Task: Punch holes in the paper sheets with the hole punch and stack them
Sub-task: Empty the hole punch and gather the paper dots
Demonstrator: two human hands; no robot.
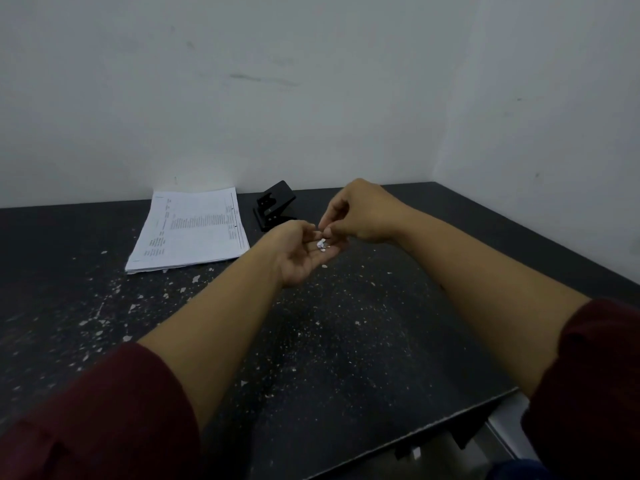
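Note:
A stack of printed paper sheets (194, 233) lies flat at the back left of the dark table. Just right of it, near the wall, stands the black hole punch (275, 206) with its lever raised. In front of the punch my left hand (298, 258) is held palm up and cupped, with small white paper scraps (322, 244) lying in it. My right hand (360, 216) hovers over that palm, thumb and forefinger pinched together on the scraps. Neither hand touches the sheets or the punch.
The black speckled table (346, 341) carries white flecks across its surface. A white wall runs along the back and the right side, forming a corner at the back right. The table's front edge shows at the lower right.

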